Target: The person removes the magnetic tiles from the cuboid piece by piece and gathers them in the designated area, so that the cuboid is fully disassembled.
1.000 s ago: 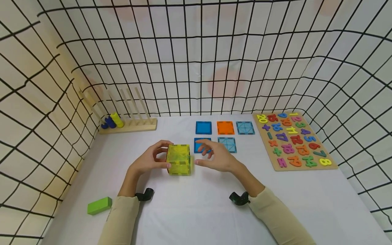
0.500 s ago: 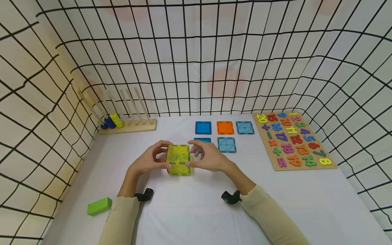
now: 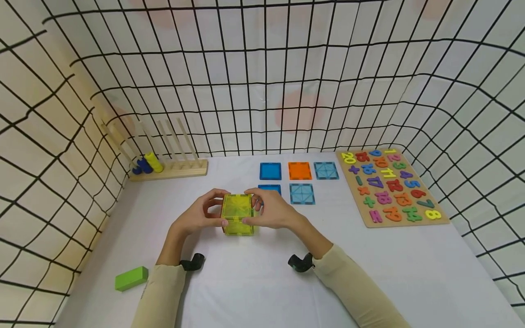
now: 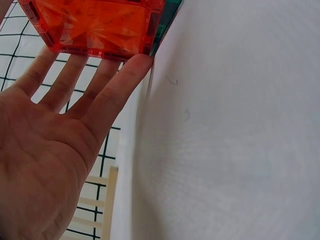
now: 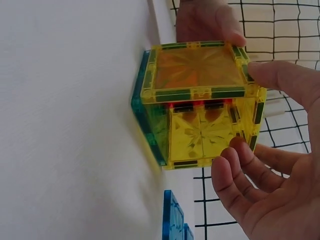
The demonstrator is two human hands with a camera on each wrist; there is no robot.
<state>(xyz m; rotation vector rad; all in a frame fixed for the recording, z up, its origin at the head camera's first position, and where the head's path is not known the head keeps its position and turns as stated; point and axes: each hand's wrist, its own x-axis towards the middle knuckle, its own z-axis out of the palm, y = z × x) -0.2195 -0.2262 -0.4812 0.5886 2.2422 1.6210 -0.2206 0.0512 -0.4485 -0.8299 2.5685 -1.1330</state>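
While both thumbs touch the near side of a yellow box point(image 3: 238, 206) around the middle of the white desk point(image 3: 246, 289), the head view shows the left grip point(image 3: 201, 212) pinching it from the left between thumb and fingers. The right grip point(image 3: 272, 210) pinches it from the right, thumb in front and index finger at the back. Behind the box, a blue tile point(image 3: 271, 187) lies partly hidden by the right grip, with a pale-blue tile point(image 3: 302, 194) to its right. Farther back, a second blue tile point(image 3: 270, 171), an orange tile point(image 3: 300, 171) and another pale-blue tile point(image 3: 326, 171) form a row. At the back left stands a wooden peg rack point(image 3: 182, 169); at the back right lies a number board point(image 3: 363, 212). A green block point(image 3: 131, 278) rests beside the left sleeve point(image 3: 161, 291).

In the left wrist view, four fingers reach up to a red panel point(image 4: 95, 27) of the box, next to a green panel point(image 4: 167, 22) at the desk side; the thumb is out of sight.

In the right wrist view, the box's side toward the right grip is open, showing the yellow interior. The thumb touches a yellow corner; curled lower fingertips stand near the opening. Part of the left grip shows beyond.
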